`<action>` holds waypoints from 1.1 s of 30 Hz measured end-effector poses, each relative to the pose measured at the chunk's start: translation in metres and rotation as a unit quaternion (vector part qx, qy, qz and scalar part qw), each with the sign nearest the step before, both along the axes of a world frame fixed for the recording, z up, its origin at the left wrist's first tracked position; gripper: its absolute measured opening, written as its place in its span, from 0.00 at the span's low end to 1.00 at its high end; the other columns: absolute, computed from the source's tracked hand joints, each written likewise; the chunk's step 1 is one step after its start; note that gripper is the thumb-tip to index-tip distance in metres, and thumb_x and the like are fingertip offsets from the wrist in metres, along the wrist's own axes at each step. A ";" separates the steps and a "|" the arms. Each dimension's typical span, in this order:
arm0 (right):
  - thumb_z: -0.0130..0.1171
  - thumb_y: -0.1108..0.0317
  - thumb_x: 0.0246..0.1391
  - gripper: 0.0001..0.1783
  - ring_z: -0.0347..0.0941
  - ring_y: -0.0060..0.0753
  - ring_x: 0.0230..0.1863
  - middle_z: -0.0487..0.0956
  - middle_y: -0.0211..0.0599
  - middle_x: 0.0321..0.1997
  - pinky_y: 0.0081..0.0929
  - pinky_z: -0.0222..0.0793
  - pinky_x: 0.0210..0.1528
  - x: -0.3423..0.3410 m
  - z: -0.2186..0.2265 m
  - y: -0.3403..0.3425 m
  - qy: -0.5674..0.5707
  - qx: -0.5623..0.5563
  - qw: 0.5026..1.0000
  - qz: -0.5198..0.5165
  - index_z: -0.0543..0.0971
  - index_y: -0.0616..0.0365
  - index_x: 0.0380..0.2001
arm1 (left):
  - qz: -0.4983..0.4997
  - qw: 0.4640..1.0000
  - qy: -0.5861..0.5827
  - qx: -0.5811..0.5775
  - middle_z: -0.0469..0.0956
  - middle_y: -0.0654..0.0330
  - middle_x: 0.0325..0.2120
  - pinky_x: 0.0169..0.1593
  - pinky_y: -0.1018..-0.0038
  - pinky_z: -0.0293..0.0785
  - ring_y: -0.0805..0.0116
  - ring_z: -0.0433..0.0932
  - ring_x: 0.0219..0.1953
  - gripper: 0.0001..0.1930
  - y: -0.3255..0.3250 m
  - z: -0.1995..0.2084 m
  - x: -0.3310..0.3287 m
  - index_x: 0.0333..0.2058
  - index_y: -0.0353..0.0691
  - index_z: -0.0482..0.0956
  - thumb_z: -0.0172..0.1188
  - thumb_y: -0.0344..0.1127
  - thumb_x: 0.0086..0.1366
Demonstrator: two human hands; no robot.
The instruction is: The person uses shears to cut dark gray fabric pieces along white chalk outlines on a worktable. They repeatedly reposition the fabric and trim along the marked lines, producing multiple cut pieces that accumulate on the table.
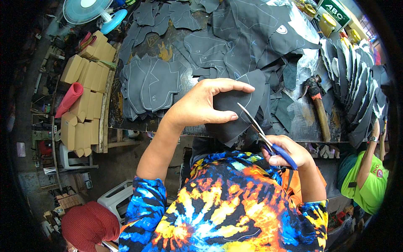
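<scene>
My right hand [289, 150] grips scissors [259, 131] by their blue handles. The blades point up and left, over a dark grey leather-like piece [237, 104] with a pale line near its far edge. This piece reaches past the near edge of the worktable. Over its left part is my left hand [201, 103], thumb and index finger stretched wide apart. The thumb tip lies near the scissors' tip; my other left fingers are hidden. Left of that hand is a pile of cut grey pieces [155, 84] with white outlines.
A hammer [317, 107] lies at the table's right, beside a row of grey pieces [357, 88]. Larger grey sheets [252, 38] cover the far side. Tan blocks [86, 88], a pink roll [70, 100] and a fan [88, 9] stand left. Another person in green [367, 180] is at right.
</scene>
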State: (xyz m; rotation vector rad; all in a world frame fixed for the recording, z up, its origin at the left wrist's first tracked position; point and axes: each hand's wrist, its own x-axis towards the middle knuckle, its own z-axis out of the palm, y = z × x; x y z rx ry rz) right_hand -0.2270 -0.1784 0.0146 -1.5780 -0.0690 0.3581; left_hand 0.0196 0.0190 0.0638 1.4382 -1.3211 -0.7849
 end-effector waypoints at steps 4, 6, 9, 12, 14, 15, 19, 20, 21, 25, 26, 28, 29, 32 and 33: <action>0.70 0.60 0.58 0.17 0.61 0.11 0.29 0.69 0.19 0.25 0.21 0.58 0.28 -0.002 0.005 0.002 0.089 0.011 0.996 -0.028 0.73 0.57 0.29 | 0.002 1.000 -0.019 0.005 0.82 0.57 0.53 0.64 0.70 0.69 0.67 0.77 0.57 0.30 0.000 -0.001 0.002 0.56 0.37 0.80 0.70 0.28 0.50; 0.69 0.64 0.59 0.15 0.59 0.09 0.29 0.68 0.17 0.25 0.20 0.56 0.27 -0.003 0.008 0.002 0.131 0.021 0.991 -0.037 0.72 0.57 0.28 | 0.002 1.000 -0.011 0.005 0.82 0.56 0.53 0.64 0.70 0.68 0.67 0.77 0.57 0.30 0.000 -0.001 0.003 0.56 0.37 0.80 0.70 0.28 0.50; 0.69 0.64 0.59 0.15 0.59 0.11 0.29 0.68 0.18 0.25 0.20 0.57 0.29 -0.003 0.009 0.001 0.156 0.051 0.986 -0.031 0.72 0.57 0.28 | -0.006 0.999 -0.035 -0.001 0.81 0.56 0.54 0.65 0.69 0.67 0.66 0.77 0.58 0.31 0.000 -0.002 0.003 0.57 0.37 0.80 0.69 0.30 0.51; 0.69 0.65 0.58 0.14 0.60 0.12 0.30 0.68 0.18 0.26 0.20 0.58 0.30 0.002 0.006 0.002 0.094 0.049 0.994 -0.019 0.73 0.57 0.29 | 0.008 1.000 -0.007 -0.025 0.81 0.55 0.54 0.65 0.69 0.67 0.64 0.77 0.58 0.31 -0.002 -0.006 -0.002 0.57 0.36 0.79 0.71 0.31 0.51; 0.69 0.65 0.58 0.14 0.61 0.12 0.31 0.69 0.19 0.27 0.20 0.59 0.31 0.008 0.003 0.004 0.041 0.025 0.999 -0.011 0.73 0.57 0.30 | 0.006 1.000 -0.015 -0.023 0.81 0.55 0.54 0.66 0.68 0.66 0.63 0.76 0.60 0.33 -0.004 -0.010 -0.007 0.58 0.36 0.78 0.71 0.31 0.51; 0.69 0.64 0.58 0.14 0.61 0.13 0.31 0.69 0.19 0.27 0.20 0.59 0.32 0.011 0.002 0.005 0.015 0.016 1.000 -0.005 0.73 0.57 0.30 | 0.001 1.000 -0.024 -0.018 0.80 0.55 0.55 0.66 0.68 0.65 0.63 0.76 0.61 0.33 -0.005 -0.010 -0.008 0.59 0.36 0.78 0.71 0.31 0.51; 0.70 0.61 0.51 0.16 0.64 0.16 0.33 0.72 0.23 0.30 0.19 0.61 0.36 0.010 0.002 0.010 0.098 0.045 0.993 -0.049 0.73 0.56 0.30 | 0.045 0.997 -0.033 -0.046 0.78 0.54 0.58 0.66 0.69 0.65 0.65 0.74 0.62 0.34 -0.002 -0.014 -0.012 0.61 0.35 0.76 0.71 0.30 0.52; 0.70 0.62 0.51 0.15 0.64 0.16 0.32 0.72 0.23 0.30 0.19 0.62 0.36 0.009 0.002 0.013 0.102 0.056 0.991 -0.065 0.73 0.55 0.30 | 0.067 0.997 -0.010 -0.043 0.77 0.54 0.59 0.66 0.69 0.65 0.65 0.74 0.62 0.35 -0.001 -0.016 -0.015 0.62 0.35 0.75 0.72 0.30 0.53; 0.70 0.63 0.50 0.14 0.64 0.16 0.32 0.72 0.22 0.30 0.19 0.62 0.36 0.007 0.001 0.016 0.106 0.064 0.989 -0.080 0.73 0.55 0.30 | 0.087 0.995 0.014 -0.042 0.77 0.54 0.59 0.66 0.69 0.65 0.66 0.73 0.62 0.35 0.000 -0.019 -0.020 0.62 0.35 0.74 0.72 0.30 0.54; 0.66 0.71 0.55 0.10 0.62 0.13 0.34 0.69 0.17 0.30 0.16 0.60 0.37 0.005 -0.007 0.032 0.096 0.112 0.977 -0.151 0.72 0.54 0.31 | 0.175 0.978 0.064 -0.096 0.73 0.56 0.62 0.67 0.71 0.63 0.69 0.71 0.62 0.37 -0.001 -0.038 -0.047 0.66 0.33 0.68 0.70 0.26 0.57; 0.64 0.72 0.56 0.07 0.65 0.13 0.37 0.73 0.19 0.33 0.17 0.64 0.41 0.004 -0.010 0.035 0.086 0.112 0.976 -0.168 0.76 0.58 0.36 | 0.195 0.972 0.062 -0.112 0.73 0.56 0.62 0.67 0.72 0.63 0.69 0.72 0.62 0.37 -0.004 -0.044 -0.053 0.67 0.33 0.67 0.70 0.24 0.58; 0.63 0.75 0.56 0.13 0.68 0.14 0.42 0.78 0.22 0.39 0.18 0.67 0.48 0.006 -0.018 0.049 0.042 0.121 0.965 -0.227 0.78 0.62 0.45 | 0.235 0.962 0.051 -0.130 0.72 0.56 0.62 0.66 0.72 0.65 0.70 0.72 0.61 0.38 -0.006 -0.051 -0.063 0.68 0.33 0.66 0.70 0.24 0.59; 0.62 0.76 0.57 0.18 0.70 0.14 0.44 0.80 0.24 0.42 0.19 0.68 0.50 0.007 -0.022 0.052 0.030 0.115 0.965 -0.234 0.79 0.63 0.52 | 0.251 0.956 0.072 -0.134 0.73 0.54 0.62 0.66 0.71 0.65 0.67 0.73 0.61 0.37 -0.007 -0.055 -0.069 0.67 0.34 0.67 0.70 0.24 0.58; 0.63 0.76 0.57 0.14 0.70 0.14 0.41 0.80 0.24 0.40 0.19 0.69 0.46 0.006 -0.028 0.058 0.024 0.048 0.963 -0.263 0.81 0.62 0.47 | 0.287 0.940 0.113 -0.143 0.74 0.51 0.61 0.65 0.69 0.66 0.62 0.74 0.62 0.36 -0.010 -0.060 -0.078 0.65 0.35 0.70 0.70 0.25 0.57; 0.65 0.75 0.56 0.12 0.70 0.14 0.39 0.80 0.23 0.38 0.19 0.69 0.44 0.004 -0.027 0.058 0.039 0.042 0.961 -0.269 0.82 0.62 0.44 | 0.292 0.939 0.114 -0.142 0.74 0.51 0.61 0.65 0.69 0.66 0.62 0.74 0.62 0.35 -0.010 -0.061 -0.079 0.65 0.35 0.70 0.70 0.25 0.57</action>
